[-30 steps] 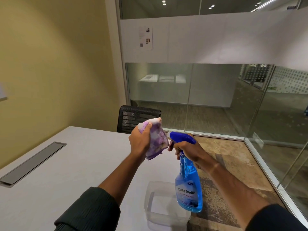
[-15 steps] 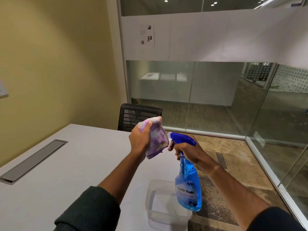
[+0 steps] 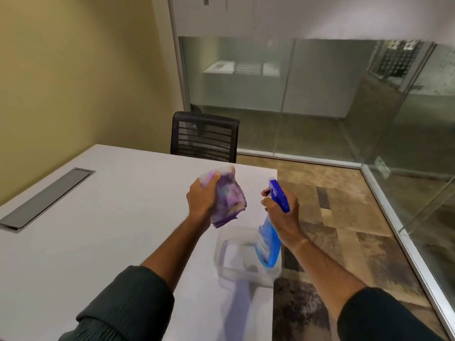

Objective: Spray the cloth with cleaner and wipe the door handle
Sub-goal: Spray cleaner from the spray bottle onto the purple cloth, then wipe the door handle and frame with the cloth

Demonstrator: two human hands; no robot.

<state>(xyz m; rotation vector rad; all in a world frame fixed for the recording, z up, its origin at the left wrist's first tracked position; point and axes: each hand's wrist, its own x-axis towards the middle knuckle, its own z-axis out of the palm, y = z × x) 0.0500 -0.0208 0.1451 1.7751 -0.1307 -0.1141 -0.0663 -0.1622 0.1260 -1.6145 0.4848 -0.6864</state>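
My left hand grips a bunched purple and white cloth above the white table. My right hand holds a blue spray bottle by its neck, a finger near the trigger, its dark blue nozzle head pointing left toward the cloth. A gap separates nozzle and cloth. The bottle's base hangs over a clear plastic tub. No door handle is in view.
A black mesh chair stands at the table's far end. A grey cable hatch is set into the table on the left. Glass partition walls run across the back and right. Patterned carpet lies right of the table.
The view has tilted downward. My hands have drawn apart, the bottle now lower and further right of the cloth, over the tub.
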